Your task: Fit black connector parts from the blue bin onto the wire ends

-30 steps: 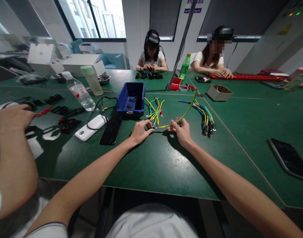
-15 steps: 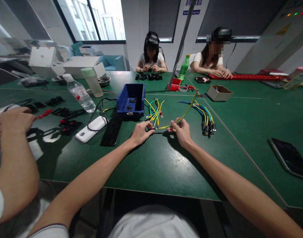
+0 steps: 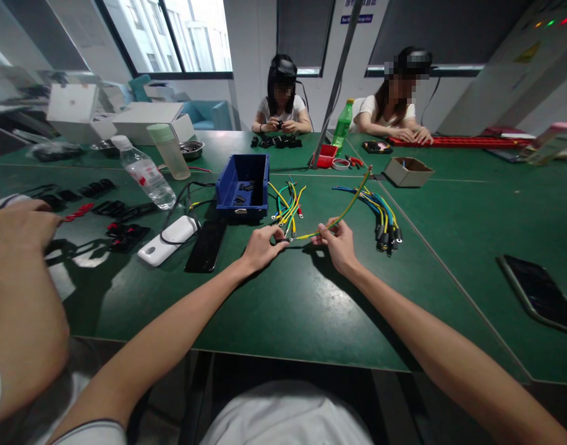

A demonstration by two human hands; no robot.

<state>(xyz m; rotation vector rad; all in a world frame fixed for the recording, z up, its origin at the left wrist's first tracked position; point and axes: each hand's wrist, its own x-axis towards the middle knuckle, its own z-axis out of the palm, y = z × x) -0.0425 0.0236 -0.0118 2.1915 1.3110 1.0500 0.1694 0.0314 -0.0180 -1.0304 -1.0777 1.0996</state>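
Observation:
My right hand (image 3: 337,242) is closed on a yellow-green wire (image 3: 353,203), which curves up to the right beyond the fingers. The wire's other end, with a ring lug (image 3: 291,239), points left at my left hand (image 3: 265,246). Thumb and fingers of that hand pinch a small black sleeve (image 3: 281,240), right at the lug; whether the two touch I cannot tell. Just behind the hands lies a loose bunch of yellow, green and blue wires (image 3: 290,207) with bare lugs. To the right, another wire bundle (image 3: 387,225) has black sleeves at its lug ends.
A blue bin (image 3: 243,212) holds small black pieces. Left of it are a black phone (image 3: 206,246), a white power bank (image 3: 169,241) and a water bottle (image 3: 149,176). A co-worker's arm (image 3: 26,278) reaches in at left. A cardboard box (image 3: 408,173) and another phone (image 3: 543,290) lie right.
The view has shifted slightly, while both hands keep the same hold on the black sleeve and the wire.

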